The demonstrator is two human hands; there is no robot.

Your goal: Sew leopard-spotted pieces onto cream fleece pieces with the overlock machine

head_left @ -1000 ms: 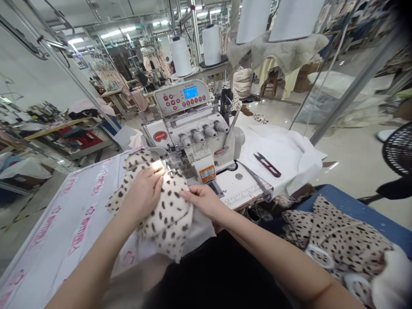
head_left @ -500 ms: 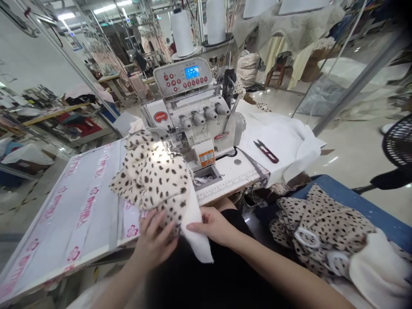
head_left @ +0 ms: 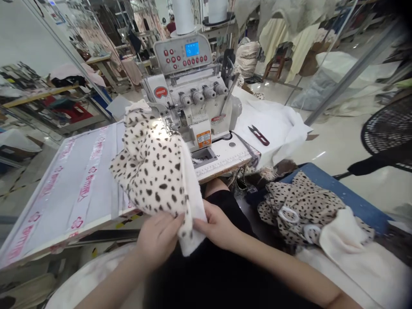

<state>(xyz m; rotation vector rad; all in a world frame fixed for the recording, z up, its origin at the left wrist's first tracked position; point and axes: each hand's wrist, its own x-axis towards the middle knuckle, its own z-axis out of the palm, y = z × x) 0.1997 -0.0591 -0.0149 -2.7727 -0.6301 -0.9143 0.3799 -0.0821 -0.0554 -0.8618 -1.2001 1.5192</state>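
A cream fleece fabric with dark spots drapes from the lit needle area of the overlock sewing machine down over the table's front edge. Its plain white side shows along the right edge. My left hand is closed on the lower spotted part, thumb on top. Just to the right, my right hand pinches the white edge between thumb and fingers. The fabric hangs fairly taut between the machine and both hands.
Red-handled thread snips lie on white cloth right of the machine. More spotted fabric is heaped on a blue surface at the right. A black fan stands beyond it. Plastic-covered table extends left.
My left hand has closed on the spotted fabric, where it lay with fingers spread before. The fabric is now pulled straighter toward me, its two edges brought closer together. The view has tilted down.
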